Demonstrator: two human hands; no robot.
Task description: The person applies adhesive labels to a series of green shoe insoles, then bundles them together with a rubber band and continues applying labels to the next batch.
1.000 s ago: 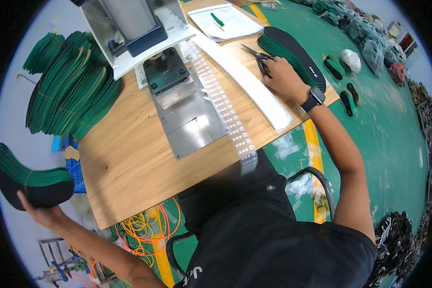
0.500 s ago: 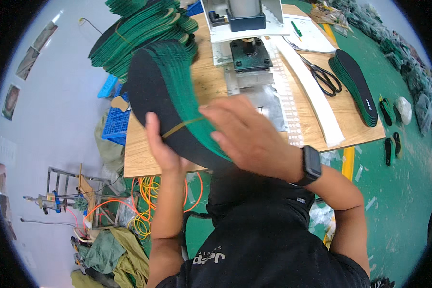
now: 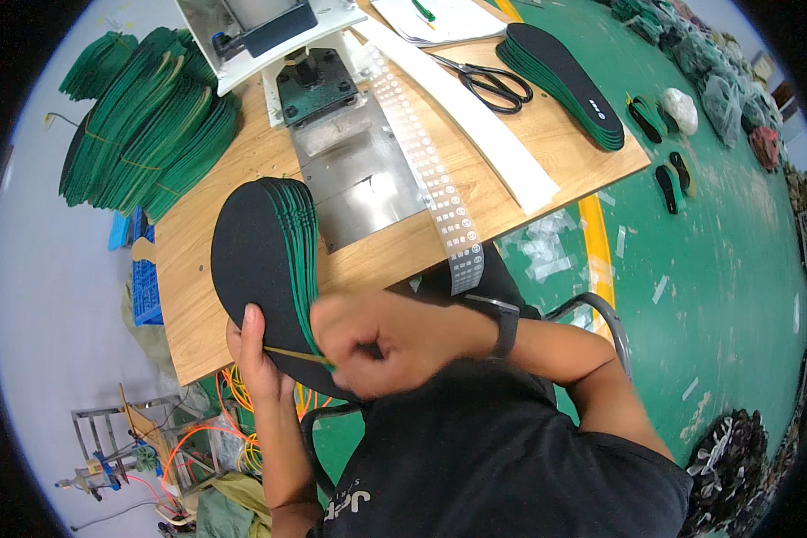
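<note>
A bundle of insoles (image 3: 255, 233), black on top with green layered edges, is in my left hand (image 3: 262, 359). The thumb lies on the black face while the other fingers are hidden beneath. Around the bundle's near part runs a tan rubber band (image 3: 289, 353). My right hand (image 3: 394, 341), slightly blurred, is closed at the bundle's right edge where the band ends, its fingers curled on the band. The near end of the bundle is partly hidden by that hand and reaches close to my black shirt.
A white press machine (image 3: 314, 85) with a metal plate stands on the wooden table (image 3: 242, 161). Piled green insoles (image 3: 143, 134) sit at left. A label strip (image 3: 439, 193), white strip (image 3: 475, 117), black scissors (image 3: 493, 85) and another insole stack (image 3: 565, 85) lie to the right.
The bundle has come nearer my body, and both hands have moved down with it. My view has shifted, so the table and press appear further left.
</note>
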